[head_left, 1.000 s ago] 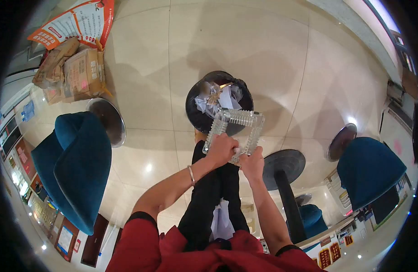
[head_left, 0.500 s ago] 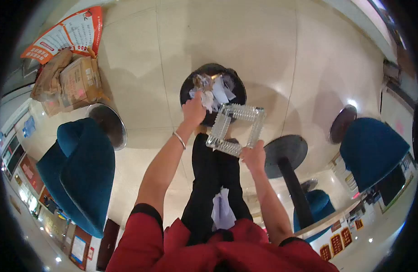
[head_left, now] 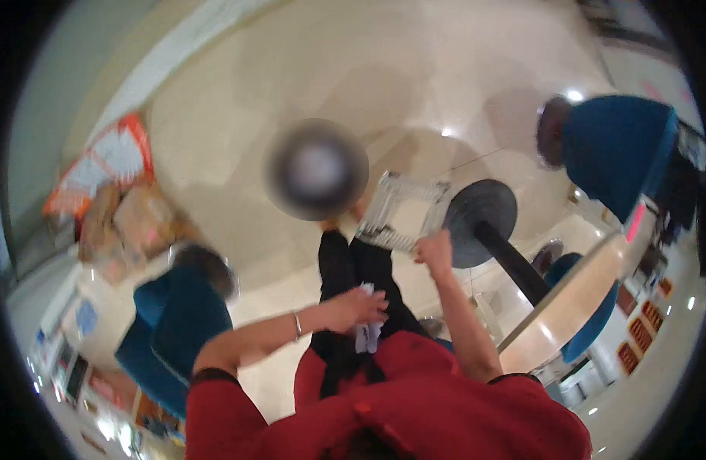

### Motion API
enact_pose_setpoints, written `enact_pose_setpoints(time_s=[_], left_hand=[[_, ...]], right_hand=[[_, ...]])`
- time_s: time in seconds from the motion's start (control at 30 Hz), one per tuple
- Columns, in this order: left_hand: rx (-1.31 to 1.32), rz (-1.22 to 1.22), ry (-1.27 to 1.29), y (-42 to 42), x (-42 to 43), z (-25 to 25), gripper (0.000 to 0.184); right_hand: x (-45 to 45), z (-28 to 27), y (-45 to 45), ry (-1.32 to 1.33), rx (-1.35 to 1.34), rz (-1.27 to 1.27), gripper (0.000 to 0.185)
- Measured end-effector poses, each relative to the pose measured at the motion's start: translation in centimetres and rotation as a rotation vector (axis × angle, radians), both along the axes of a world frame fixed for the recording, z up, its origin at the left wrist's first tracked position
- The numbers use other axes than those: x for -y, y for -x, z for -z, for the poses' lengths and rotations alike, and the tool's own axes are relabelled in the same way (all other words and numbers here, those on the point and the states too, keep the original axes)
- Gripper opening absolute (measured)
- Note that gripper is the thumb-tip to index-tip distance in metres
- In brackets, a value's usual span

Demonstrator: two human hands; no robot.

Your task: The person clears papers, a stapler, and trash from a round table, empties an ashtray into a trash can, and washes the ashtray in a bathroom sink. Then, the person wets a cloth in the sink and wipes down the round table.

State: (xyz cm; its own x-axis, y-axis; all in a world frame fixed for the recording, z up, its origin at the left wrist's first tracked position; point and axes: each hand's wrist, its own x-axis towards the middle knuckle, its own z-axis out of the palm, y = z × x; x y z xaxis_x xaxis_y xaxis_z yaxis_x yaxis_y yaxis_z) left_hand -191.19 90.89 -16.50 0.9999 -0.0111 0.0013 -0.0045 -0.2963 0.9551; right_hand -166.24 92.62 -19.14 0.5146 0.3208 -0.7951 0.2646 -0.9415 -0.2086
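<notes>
My right hand grips a corner of a square, clear glass ashtray with ribbed sides, held out above the floor. The floor shows through its middle. At waist level, my left hand has its fingers over a white cloth that hangs in front of my dark trousers. Part of the cloth is hidden under the fingers, which look closed on it. Beyond the ashtray, to the left, a round dark bin stands on the floor; it is blurred, with something pale inside.
Blue chairs stand on both sides. A table on a dark round base is close on my right. Cardboard boxes and an orange-white printed sheet lie at the left wall.
My left hand has left the bin and moved back to the white cloth at my waist. My right hand still holds the ashtray, now beside the bin instead of over its edge. The view has turned.
</notes>
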Motion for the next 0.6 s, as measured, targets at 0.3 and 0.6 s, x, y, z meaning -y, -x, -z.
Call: enact_pose_setpoints(time_s=[0.3, 0.6], left_hand=[[-0.112, 0.551, -0.209, -1.3, 1.8, 0.6, 0.022], [0.048, 0.899, -0.540, -0.4, 1.5, 0.7, 0.018]], right_hand=[[5.8, -5.1, 1.6, -0.239, -0.288, 0.507, 0.014], [13.3, -7.7, 4.9, -0.396, -0.150, 0.747, 0.019]])
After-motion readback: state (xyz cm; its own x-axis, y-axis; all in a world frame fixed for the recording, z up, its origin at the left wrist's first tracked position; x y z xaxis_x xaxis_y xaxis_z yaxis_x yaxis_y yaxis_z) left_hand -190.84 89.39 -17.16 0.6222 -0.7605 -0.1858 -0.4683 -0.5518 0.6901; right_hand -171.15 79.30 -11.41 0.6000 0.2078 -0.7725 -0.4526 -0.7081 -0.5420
